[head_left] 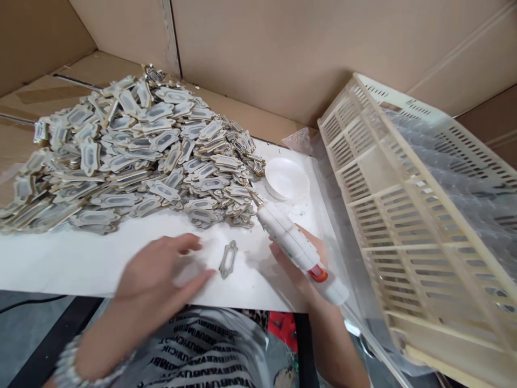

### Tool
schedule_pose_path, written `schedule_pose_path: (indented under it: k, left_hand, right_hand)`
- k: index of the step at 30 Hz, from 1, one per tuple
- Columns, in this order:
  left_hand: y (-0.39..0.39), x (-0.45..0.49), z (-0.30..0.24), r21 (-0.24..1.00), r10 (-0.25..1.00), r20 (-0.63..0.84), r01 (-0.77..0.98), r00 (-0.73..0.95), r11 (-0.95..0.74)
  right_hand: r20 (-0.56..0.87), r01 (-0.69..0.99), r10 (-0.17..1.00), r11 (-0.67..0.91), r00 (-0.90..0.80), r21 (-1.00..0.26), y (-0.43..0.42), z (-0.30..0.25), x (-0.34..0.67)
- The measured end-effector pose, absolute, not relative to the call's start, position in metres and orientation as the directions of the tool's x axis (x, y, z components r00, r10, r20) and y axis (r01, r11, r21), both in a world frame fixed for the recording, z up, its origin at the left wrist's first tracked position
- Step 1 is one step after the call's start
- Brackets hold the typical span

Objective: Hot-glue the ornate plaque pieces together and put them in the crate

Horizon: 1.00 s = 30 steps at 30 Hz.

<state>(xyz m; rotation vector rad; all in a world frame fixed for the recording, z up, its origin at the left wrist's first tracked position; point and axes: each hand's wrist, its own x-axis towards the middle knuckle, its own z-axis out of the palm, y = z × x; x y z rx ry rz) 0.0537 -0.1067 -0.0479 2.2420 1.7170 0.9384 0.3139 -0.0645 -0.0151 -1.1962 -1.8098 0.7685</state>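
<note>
The right hand (301, 258) was clamped on a glue gun (297, 245), nozzle toward the pile of ornate pieces (133, 151). The left hand (161, 275) lay open, fingertips beside a single piece (228, 259) on the desk (81, 258)

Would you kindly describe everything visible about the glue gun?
The glue gun is white plastic with an orange trigger and a thin metal nozzle. The right hand grips its body, holding it slanted, nozzle pointing up and left toward the pile of flat pieces, above the white sheet.
</note>
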Motion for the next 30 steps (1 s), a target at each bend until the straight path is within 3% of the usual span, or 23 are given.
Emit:
schedule_pose_path:
  k: [1, 4, 11, 15, 24, 30]
  left_hand:
    - [-0.107, 0.069, -0.048, 0.43, 0.891, 0.368, 0.801, 0.265, -0.416]
    - [-0.106, 0.094, -0.048, 0.35, 0.862, 0.366, 0.807, 0.349, -0.476]
    - [-0.097, 0.084, -0.051, 0.268, 0.841, 0.401, 0.832, 0.363, -0.486]
    - [-0.093, 0.077, -0.055, 0.324, 0.83, 0.446, 0.803, 0.335, -0.499]
    - [-0.088, 0.066, -0.032, 0.505, 0.846, 0.524, 0.836, -0.098, -0.215]
    - [-0.088, 0.068, -0.028, 0.597, 0.833, 0.503, 0.789, -0.23, -0.143]
  right_hand:
    - [0.3, 0.437, 0.931, 0.362, -0.207, -0.823, -0.064, -0.016, 0.314]
    - [0.316, 0.436, 0.931, 0.366, -0.185, -0.822, -0.063, -0.018, 0.315]
    - [0.308, 0.457, 0.938, 0.347, -0.161, -0.819, -0.063, -0.015, 0.314]
    - [0.302, 0.463, 0.937, 0.35, -0.177, -0.814, -0.063, -0.014, 0.314]
    - [0.336, 0.347, 0.852, 0.481, -0.401, -0.805, -0.064, -0.021, 0.318]
    - [0.257, 0.359, 0.836, 0.458, -0.485, -0.814, -0.064, -0.019, 0.317]
